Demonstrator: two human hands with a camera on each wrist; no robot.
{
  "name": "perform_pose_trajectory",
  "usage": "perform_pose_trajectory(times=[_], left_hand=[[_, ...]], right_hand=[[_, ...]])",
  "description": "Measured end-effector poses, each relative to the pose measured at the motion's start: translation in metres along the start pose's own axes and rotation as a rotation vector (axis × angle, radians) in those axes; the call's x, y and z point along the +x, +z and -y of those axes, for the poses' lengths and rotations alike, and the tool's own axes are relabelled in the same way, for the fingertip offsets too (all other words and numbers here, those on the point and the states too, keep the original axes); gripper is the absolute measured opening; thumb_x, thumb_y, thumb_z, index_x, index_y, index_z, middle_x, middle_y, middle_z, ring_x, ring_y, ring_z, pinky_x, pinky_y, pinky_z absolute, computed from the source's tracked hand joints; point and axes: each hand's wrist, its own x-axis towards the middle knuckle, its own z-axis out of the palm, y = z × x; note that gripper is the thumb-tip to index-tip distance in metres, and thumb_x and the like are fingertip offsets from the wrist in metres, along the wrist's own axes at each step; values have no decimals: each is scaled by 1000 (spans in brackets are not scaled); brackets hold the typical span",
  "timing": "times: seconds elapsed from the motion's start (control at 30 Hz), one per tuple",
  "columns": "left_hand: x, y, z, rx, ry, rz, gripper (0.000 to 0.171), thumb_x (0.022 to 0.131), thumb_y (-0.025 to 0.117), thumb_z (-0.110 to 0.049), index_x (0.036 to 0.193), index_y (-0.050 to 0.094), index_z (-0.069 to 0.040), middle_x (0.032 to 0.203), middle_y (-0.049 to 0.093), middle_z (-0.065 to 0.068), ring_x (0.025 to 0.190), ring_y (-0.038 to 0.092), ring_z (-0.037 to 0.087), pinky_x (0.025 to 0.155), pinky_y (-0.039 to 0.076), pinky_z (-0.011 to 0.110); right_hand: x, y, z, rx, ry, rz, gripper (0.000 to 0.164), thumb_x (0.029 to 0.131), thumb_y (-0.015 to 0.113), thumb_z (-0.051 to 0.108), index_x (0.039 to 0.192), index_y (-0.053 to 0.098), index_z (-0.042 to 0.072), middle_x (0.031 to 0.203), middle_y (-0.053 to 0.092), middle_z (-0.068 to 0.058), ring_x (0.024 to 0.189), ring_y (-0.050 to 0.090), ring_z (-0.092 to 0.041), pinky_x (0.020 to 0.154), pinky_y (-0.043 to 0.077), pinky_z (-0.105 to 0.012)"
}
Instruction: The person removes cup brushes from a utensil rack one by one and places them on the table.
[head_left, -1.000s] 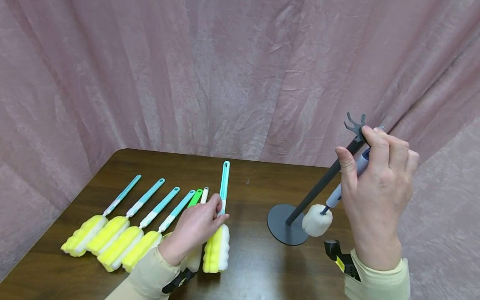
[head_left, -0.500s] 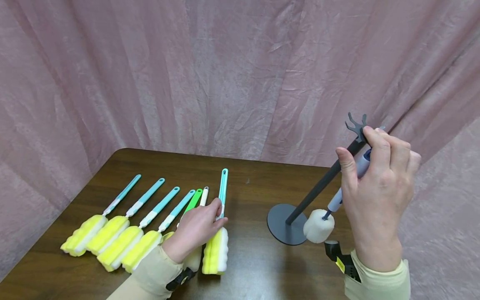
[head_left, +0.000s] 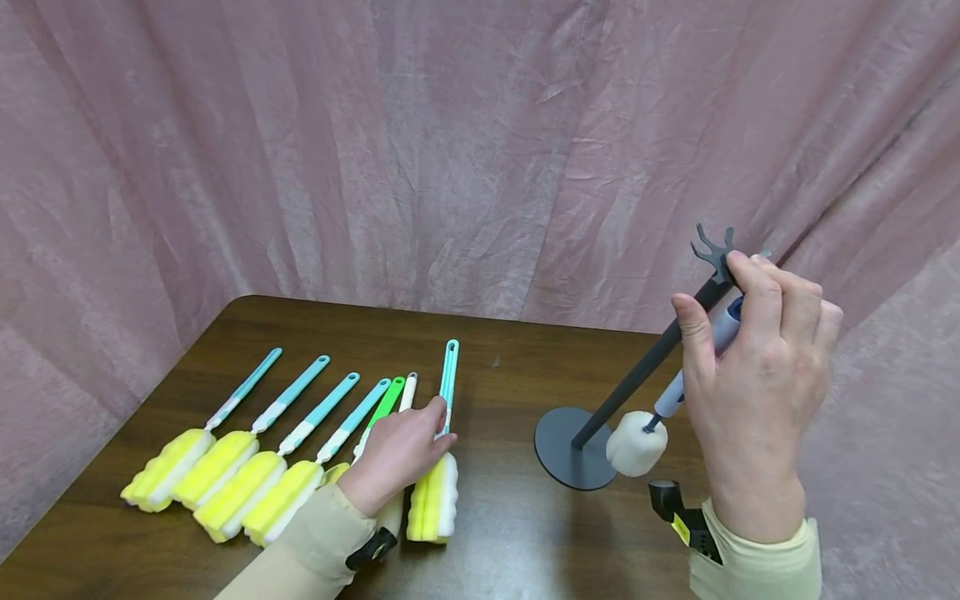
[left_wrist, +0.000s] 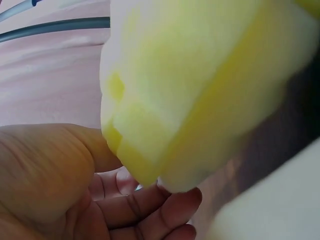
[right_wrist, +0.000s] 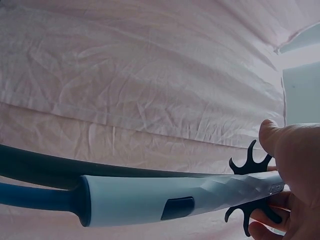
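Observation:
In the head view my left hand (head_left: 401, 450) pinches a sponge brush (head_left: 432, 500) with a blue and white handle and a yellow and white head. Its sponge (left_wrist: 190, 90) fills much of the left wrist view, hiding part of the fingers. My right hand (head_left: 761, 392) is at the top of a dark metal stand (head_left: 648, 367) with curved hooks (right_wrist: 250, 165). The fingers curl around the handle end of a lavender-handled sponge brush (right_wrist: 140, 200), beside the hooks; the thumb is raised. This brush's white head (head_left: 636, 444) hangs beside the pole.
Several blue-handled sponge brushes (head_left: 240, 479) lie in a slanted row on the brown table (head_left: 510, 383). A green-handled brush (head_left: 386, 404) and a white-handled one (head_left: 408, 392) lie partly under my left hand. A pink curtain (head_left: 480, 150) hangs behind.
My left hand has moved slightly down and right, and the held brush's handle end has dropped. The white brush head on the right shifted slightly back and forth; my right hand stays put.

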Motion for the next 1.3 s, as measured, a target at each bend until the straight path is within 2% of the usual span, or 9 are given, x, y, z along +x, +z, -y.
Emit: perform_pose_trajectory(times=[0.27, 0.5, 0.73, 0.93, 1.17, 1.3], left_hand=[[4, 8, 0, 30, 6, 18, 27, 91, 69, -37, 93, 51, -17, 64, 47, -11, 49, 43, 12, 44, 33, 30], [4, 12, 2, 41, -28, 66, 27, 92, 68, -36, 91, 50, -17, 60, 45, -7, 49, 43, 15, 44, 33, 31], [4, 14, 5, 61, -46, 52, 25, 91, 68, -32, 88, 48, -16, 58, 45, -3, 49, 44, 18, 43, 34, 34], [5, 15, 6, 88, -57, 80, 23, 90, 68, -30, 90, 51, -15, 58, 46, -3, 49, 45, 19, 44, 35, 35], [5, 17, 9, 102, -49, 61, 23, 89, 69, -30, 86, 51, -16, 60, 46, -3, 49, 45, 18, 44, 36, 35], [2, 14, 9, 104, -19, 25, 18, 88, 70, -30, 92, 57, -17, 72, 50, -2, 55, 47, 17, 47, 37, 34]], right_hand=[[-1, 1, 0, 4, -3, -1, 62, 89, 64, 55, 129, 64, 7, 128, 58, -18, 108, 46, -46, 80, 33, -52], [0, 0, 0, 0, -15, 11, 63, 91, 63, 55, 130, 63, 6, 129, 57, -19, 108, 45, -46, 80, 33, -53], [0, 0, 1, 14, -11, 9, 62, 90, 64, 54, 130, 63, 6, 129, 57, -19, 109, 46, -46, 80, 33, -53], [-1, -1, 0, 7, -12, 24, 62, 91, 64, 53, 131, 62, 6, 130, 57, -19, 109, 45, -46, 79, 33, -53], [-1, 0, 0, 4, -14, 23, 62, 91, 65, 53, 131, 62, 7, 132, 57, -18, 109, 45, -45, 79, 32, -53], [-1, 0, 0, 7, -14, 22, 62, 90, 65, 54, 131, 62, 7, 131, 57, -18, 109, 45, -45, 79, 32, -53]])
